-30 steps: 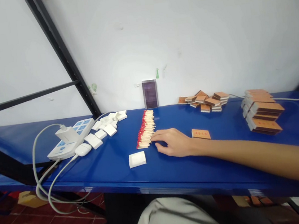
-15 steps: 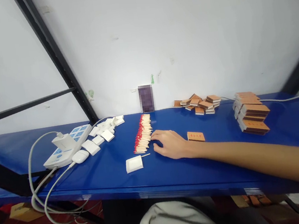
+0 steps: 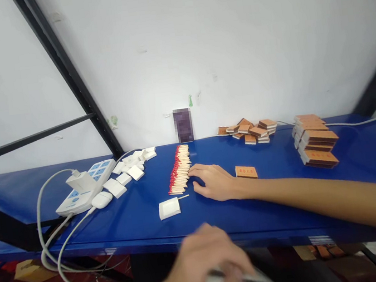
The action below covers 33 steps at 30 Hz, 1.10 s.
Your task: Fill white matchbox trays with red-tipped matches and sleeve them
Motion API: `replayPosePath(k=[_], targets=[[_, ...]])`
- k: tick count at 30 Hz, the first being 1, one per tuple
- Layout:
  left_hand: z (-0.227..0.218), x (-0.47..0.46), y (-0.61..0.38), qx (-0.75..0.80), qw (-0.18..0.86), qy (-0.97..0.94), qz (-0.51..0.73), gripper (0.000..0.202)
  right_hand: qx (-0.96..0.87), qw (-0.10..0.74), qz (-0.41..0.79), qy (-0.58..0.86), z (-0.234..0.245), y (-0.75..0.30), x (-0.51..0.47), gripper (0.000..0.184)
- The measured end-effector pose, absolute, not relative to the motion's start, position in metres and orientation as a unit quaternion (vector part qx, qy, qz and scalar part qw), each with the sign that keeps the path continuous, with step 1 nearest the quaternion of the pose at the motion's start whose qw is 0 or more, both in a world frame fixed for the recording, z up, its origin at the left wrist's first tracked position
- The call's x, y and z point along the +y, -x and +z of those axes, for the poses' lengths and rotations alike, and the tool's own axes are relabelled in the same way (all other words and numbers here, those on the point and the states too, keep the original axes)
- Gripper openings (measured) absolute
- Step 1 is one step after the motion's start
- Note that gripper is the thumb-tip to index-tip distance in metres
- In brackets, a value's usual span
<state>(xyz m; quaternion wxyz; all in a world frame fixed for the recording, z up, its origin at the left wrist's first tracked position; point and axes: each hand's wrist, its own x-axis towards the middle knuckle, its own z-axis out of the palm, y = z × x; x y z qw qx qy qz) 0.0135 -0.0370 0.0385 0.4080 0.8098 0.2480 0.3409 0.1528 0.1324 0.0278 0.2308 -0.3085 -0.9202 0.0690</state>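
Observation:
My right hand [image 3: 213, 182] rests on the blue shelf with its thumb and index finger apart. Its index fingertip meets the bare ends of a long row of red-tipped matches [image 3: 180, 171]; nothing shows gripped in it. Low in the view, my left hand [image 3: 205, 257] is blurred over my lap, its fingers curled. A dark narrow strip shows by its thumb, but I cannot make out whether it is held. Between the hands lies an open white matchbox tray [image 3: 169, 208], with a single match [image 3: 183, 197] beside its back right corner. An orange matchbox [image 3: 245, 172] lies just behind my right wrist.
White trays [image 3: 136, 171] lie heaped at the left by a power strip [image 3: 82, 190] with cables and a white charging case [image 3: 101, 200]. Loose matchboxes [image 3: 250, 139] pile at the back; stacked matchboxes [image 3: 320, 154] stand right. A pixelated dark rectangle [image 3: 183, 125] stands against the wall.
My left hand has come into view from below, over my lap. My right hand stays nearly in place at the matches.

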Motion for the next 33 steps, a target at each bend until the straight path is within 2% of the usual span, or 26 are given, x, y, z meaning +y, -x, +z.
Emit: replayPosePath(k=[2, 3, 5, 8, 15, 21, 33], targets=[[0.035, -0.022, 0.015, 0.367, 0.142, -0.804, 0.445, 0.019, -0.911, 0.243, 0.064, 0.326, 0.028, -0.153, 0.132, 0.020], [0.031, -0.016, 0.030, 0.379, 0.055, -0.798, 0.466, 0.018, -0.908, 0.246, 0.063, 0.334, 0.028, -0.153, 0.132, 0.018], [0.020, -0.010, 0.054, 0.405, -0.049, -0.762, 0.502, 0.018, -0.908, 0.245, 0.064, 0.334, 0.028, -0.154, 0.132, 0.013], [0.008, -0.006, 0.073, 0.459, -0.112, -0.747, 0.467, 0.015, -0.923, 0.228, 0.074, 0.302, 0.028, -0.154, 0.133, 0.009], [0.006, 0.001, 0.064, 0.537, -0.152, -0.745, 0.365, 0.021, -0.943, 0.218, 0.081, 0.239, 0.025, -0.155, 0.136, 0.026], [0.004, 0.002, 0.065, 0.549, -0.135, -0.754, 0.335, 0.021, -0.933, 0.225, 0.067, 0.273, 0.024, -0.155, 0.136, 0.024], [0.008, 0.001, 0.066, 0.562, -0.101, -0.767, 0.294, 0.025, -0.947, 0.233, 0.100, 0.196, 0.023, -0.156, 0.137, 0.020]])
